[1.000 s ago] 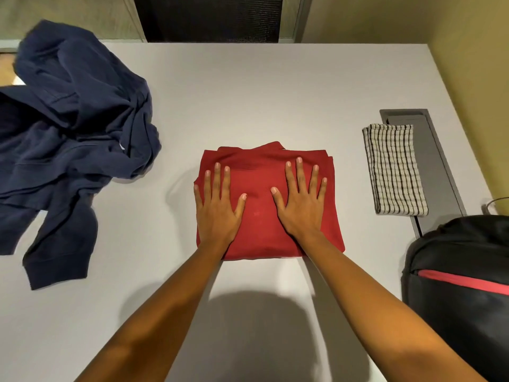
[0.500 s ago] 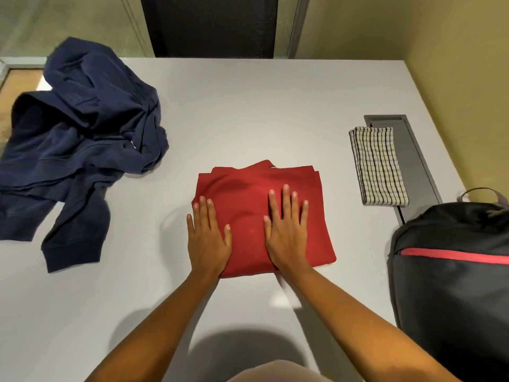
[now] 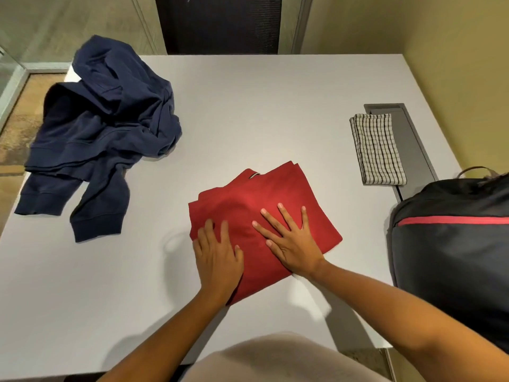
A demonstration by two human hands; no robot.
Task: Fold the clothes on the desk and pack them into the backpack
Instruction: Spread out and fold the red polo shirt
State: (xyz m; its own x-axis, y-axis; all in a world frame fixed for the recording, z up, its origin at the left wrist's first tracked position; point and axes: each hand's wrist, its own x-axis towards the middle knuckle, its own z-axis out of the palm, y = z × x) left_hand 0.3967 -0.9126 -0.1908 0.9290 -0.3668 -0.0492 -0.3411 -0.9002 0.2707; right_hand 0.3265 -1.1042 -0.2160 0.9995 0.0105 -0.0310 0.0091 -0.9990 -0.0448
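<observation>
So, step: probably pressing the fold flat so it holds for packing.
shirt [image 3: 275,194]: red, folded, mid-counter [image 3: 261,106], lying skewed.
left hand [image 3: 217,257]: flat, holding nothing, on the shirt's near-left edge.
right hand [image 3: 292,241]: flat, fingers spread, on the shirt's middle.
hoodie [image 3: 104,128]: navy, unfolded, far left.
cloth [image 3: 378,150]: checked, folded, right.
backpack [image 3: 451,257]: right edge, near shirt.

One head view, wide-angle. Looks from above the near edge of the desk [image 3: 261,111], forward and steeply down. Close in: left hand [image 3: 217,255] and right hand [image 3: 292,244] sit mid-frame. Far edge near top; backpack [image 3: 454,257] cut by right border.
</observation>
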